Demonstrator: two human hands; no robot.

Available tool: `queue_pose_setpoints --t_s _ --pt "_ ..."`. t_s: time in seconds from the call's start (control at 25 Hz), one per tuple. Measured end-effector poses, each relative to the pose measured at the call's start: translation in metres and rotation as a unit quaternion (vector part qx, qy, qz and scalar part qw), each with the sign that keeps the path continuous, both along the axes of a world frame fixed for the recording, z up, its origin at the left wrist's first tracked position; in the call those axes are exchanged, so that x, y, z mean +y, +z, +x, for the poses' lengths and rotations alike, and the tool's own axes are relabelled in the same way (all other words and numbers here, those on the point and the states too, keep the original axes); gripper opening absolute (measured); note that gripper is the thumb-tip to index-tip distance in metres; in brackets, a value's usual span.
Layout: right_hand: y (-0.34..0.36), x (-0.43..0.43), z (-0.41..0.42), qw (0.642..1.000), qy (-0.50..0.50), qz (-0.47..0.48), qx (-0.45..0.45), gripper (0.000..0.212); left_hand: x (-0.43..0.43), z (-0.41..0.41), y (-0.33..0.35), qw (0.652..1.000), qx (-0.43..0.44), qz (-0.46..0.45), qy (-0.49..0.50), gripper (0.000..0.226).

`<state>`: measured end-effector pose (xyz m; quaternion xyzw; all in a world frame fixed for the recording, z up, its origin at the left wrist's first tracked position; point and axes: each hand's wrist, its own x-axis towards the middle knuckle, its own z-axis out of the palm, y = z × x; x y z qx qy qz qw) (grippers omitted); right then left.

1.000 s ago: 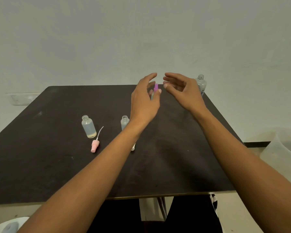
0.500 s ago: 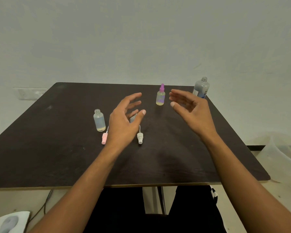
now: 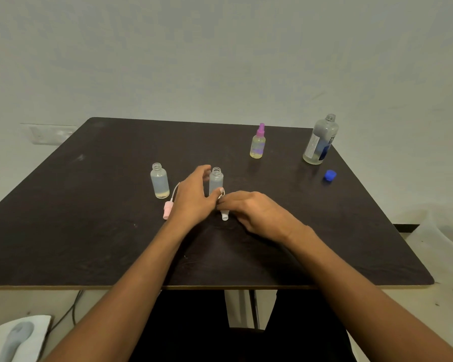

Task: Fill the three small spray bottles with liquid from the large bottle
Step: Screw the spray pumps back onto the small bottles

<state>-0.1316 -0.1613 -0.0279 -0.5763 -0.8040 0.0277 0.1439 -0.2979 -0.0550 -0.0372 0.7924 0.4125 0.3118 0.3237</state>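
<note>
The middle spray bottle (image 3: pixel 216 180) stands upright near the centre of the tabletop (image 3: pixel 89 231), open neck pointing up, long axis vertical. Half a second ago both hands hovered above it with fingers spread. Now the left hand (image 3: pixel 191 199) has dropped and its grip curls round the bottle, thumb across the lower front, fingers beside the neck. The right hand (image 3: pixel 256 212) has come down too, its grip narrow, fingertips pinching the white spray head (image 3: pixel 224 216). That head lies flat just in front of the bottle, long axis running toward the person. To the left stands a second open bottle (image 3: pixel 159 181), the pink spray head (image 3: pixel 168 209) lying beside it. Farther back the purple-capped bottle (image 3: pixel 258 143) is upright, and the large bottle (image 3: pixel 321 139) stands uncapped at the far right, its blue cap (image 3: pixel 330 175) near it
</note>
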Motion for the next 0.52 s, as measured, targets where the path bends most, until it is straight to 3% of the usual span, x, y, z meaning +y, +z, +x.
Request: queue_pose_setpoints --t_s 0.28,0.52 --pt "-0.006 0.006 -0.001 0.999 0.030 0.017 -0.032 0.039 0.000 0.003 0.000 0.999 -0.030 -0.006 0.018 0.034" --pt "0.024 -0.005 0.008 0.993 -0.019 0.086 0.082 0.036 -0.001 0.003 0.004 0.998 -0.057 0.000 0.015 0.037"
